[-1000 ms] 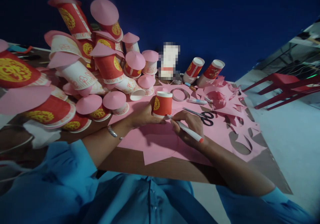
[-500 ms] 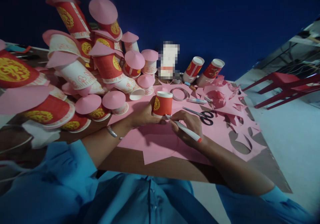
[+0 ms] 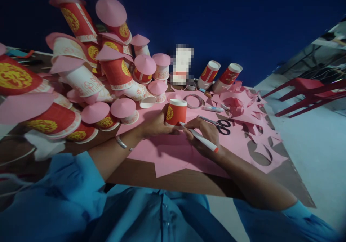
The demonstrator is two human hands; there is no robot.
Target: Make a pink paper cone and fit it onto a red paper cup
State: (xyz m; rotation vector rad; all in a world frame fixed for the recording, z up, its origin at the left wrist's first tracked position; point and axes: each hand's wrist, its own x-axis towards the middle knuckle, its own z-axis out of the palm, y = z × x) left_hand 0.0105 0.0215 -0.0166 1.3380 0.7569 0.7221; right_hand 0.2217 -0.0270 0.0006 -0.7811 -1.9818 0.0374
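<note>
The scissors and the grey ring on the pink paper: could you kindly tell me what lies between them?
In the head view, a pale pen lies on the pink paper between the scissors and the grey ring.

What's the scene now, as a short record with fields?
Left hand: holds red cup
Right hand: holds white marker, tip at the cup's lower part
Left side: piled cups with pink cones
Right side: scissors, pink paper scraps
Far side: two cups without cones
Surface: pink paper on brown table
</note>
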